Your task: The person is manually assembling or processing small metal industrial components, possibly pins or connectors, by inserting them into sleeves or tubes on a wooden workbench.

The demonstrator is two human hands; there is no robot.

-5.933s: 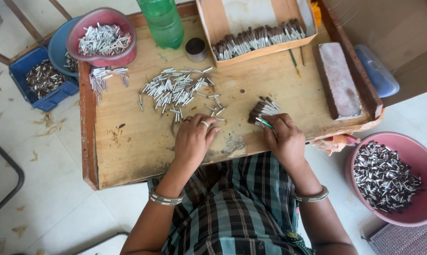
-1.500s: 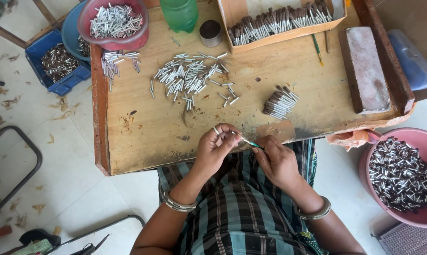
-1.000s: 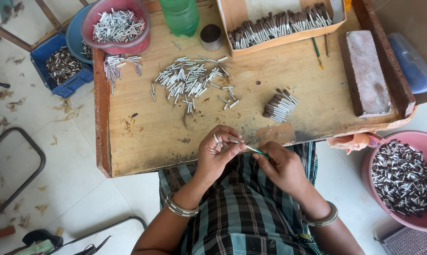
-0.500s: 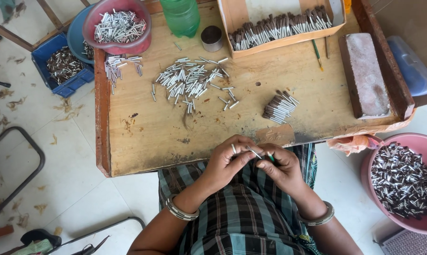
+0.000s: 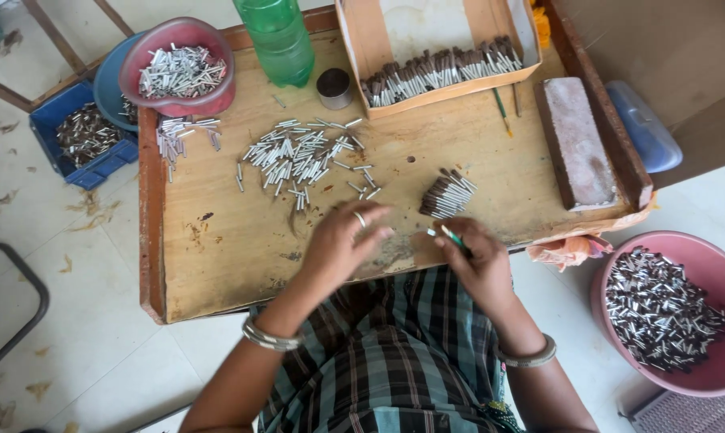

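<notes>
Right hand (image 5: 476,261) closed in pinch on thin green-tipped stick (image 5: 450,236), tip aimed left toward other hand, held low just over near edge of wooden tray (image 5: 218,265); probably kept there so tool stays within reach of both piles. Left hand (image 5: 342,244) palm down, fingers loosely spread and half curled over tray surface, ring on one finger; cannot tell whether anything is held underneath, blur hides fingertips. Small stack of dark-ended tubes (image 5: 447,195) just beyond right hand, laid parallel, looks like sorted batch parked close. Loose scatter of silver tubes (image 5: 302,156) further out past left hand, unsorted, well within arm reach. Cardboard box (image 5: 438,48) at far edge with row of dark-ended tubes lined along its front wall. Green bottle (image 5: 278,40) and small round tin (image 5: 333,87) at far side, clear of hand paths. Pinkish block (image 5: 575,144) against right rim. Raised rims left and right keep tubes from rolling off. Bare wood between hands and scatter gives free working room. Pink bowl (image 5: 182,60) of silver tubes on far left corner; larger pink basin (image 5: 699,321) on floor right, beside right elbow; blue crate (image 5: 86,144) on floor left.
</notes>
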